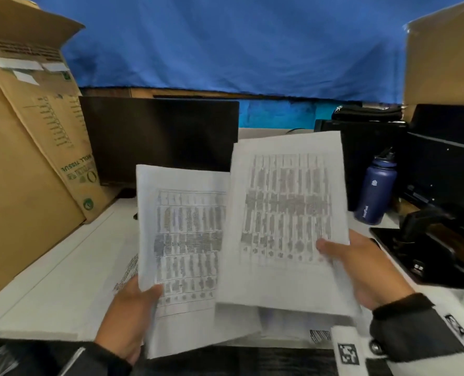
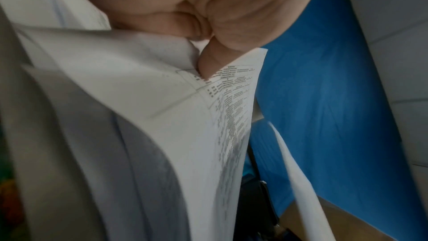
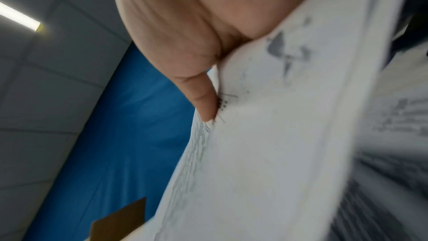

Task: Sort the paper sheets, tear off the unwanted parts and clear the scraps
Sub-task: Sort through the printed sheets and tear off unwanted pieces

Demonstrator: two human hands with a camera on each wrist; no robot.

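**Two printed sheets held up above the tabletop**

Above the white tabletop (image 1: pixel 49 280), two printed paper sheets are held up side by side. The right sheet (image 1: pixel 288 218) overlaps the edge of the left sheet (image 1: pixel 182 240). Each is pinched at its lower outer corner: the left sheet by the left hand (image 1: pixel 127 318), the right sheet by the right hand (image 1: pixel 361 267), thumbs laid on the printed faces.

Left of the fingers (image 1: pixel 155 290) a strip of bare white table (image 1: pixel 62 267) lies open up to the cardboard box (image 1: pixel 22 158), ahead the dark monitor (image 1: pixel 160 139) blocks the way, and right stand a blue bottle (image 1: pixel 376 191) and black equipment (image 1: pixel 429 240).
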